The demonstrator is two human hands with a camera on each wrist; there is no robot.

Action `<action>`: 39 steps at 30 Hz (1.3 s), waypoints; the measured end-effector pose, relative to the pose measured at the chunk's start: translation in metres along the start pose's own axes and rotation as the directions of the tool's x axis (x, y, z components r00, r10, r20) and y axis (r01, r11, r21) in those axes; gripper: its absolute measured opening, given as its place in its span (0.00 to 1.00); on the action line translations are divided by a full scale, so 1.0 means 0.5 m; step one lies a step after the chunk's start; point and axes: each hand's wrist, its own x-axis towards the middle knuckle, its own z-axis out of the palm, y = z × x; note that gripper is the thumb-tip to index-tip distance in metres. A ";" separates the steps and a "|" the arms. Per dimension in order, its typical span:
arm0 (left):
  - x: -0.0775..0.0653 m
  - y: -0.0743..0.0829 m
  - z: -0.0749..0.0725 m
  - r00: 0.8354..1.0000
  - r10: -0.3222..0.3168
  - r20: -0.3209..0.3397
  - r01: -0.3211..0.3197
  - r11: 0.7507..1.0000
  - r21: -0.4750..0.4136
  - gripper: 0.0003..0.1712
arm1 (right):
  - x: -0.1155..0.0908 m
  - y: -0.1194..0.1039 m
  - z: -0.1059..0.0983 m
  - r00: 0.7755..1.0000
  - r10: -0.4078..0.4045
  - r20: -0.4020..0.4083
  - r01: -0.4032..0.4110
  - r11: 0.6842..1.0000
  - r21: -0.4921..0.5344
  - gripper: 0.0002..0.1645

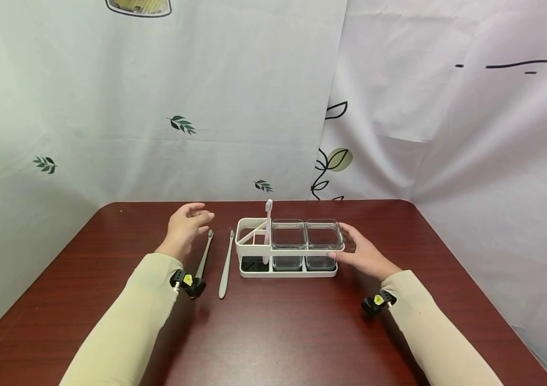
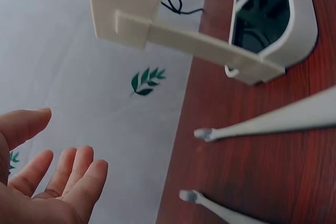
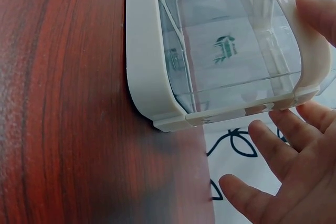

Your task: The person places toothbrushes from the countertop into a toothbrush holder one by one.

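Note:
A white toothbrush holder stands upright on the table with two clear square cups, a left cup and a right cup. In its left section leans a pink toothbrush, head up. My right hand grips the holder's right end, thumb on the front rim; in the right wrist view, fingertips touch the side bar. Left of the holder lie two pale toothbrushes, a nearer toothbrush and a farther-left toothbrush. Above the latter's head hovers my left hand, fingers relaxed and holding nothing.
The dark red wooden table ends in rounded corners at the back. White printed cloth hangs behind it and along both sides. Small cameras are strapped to both wrists, a left camera and a right camera.

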 end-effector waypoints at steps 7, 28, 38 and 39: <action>0.014 -0.017 -0.015 1.000 -0.011 0.019 0.010 0.999 0.048 0.32 | 0.001 0.002 -0.001 1.000 0.004 0.003 -0.004 1.000 -0.005 0.51; 0.035 -0.050 -0.039 0.995 -0.037 0.096 0.016 0.976 0.216 0.31 | -0.003 -0.003 -0.001 1.000 0.016 0.009 -0.016 1.000 0.003 0.51; 0.044 -0.072 -0.041 0.990 -0.067 0.124 0.026 0.951 0.307 0.32 | -0.003 0.000 0.001 1.000 0.010 0.005 -0.010 1.000 0.001 0.50; 0.044 -0.074 -0.041 0.989 -0.076 0.125 0.033 0.949 0.313 0.32 | -0.002 0.002 0.001 1.000 0.007 0.004 -0.007 1.000 -0.001 0.50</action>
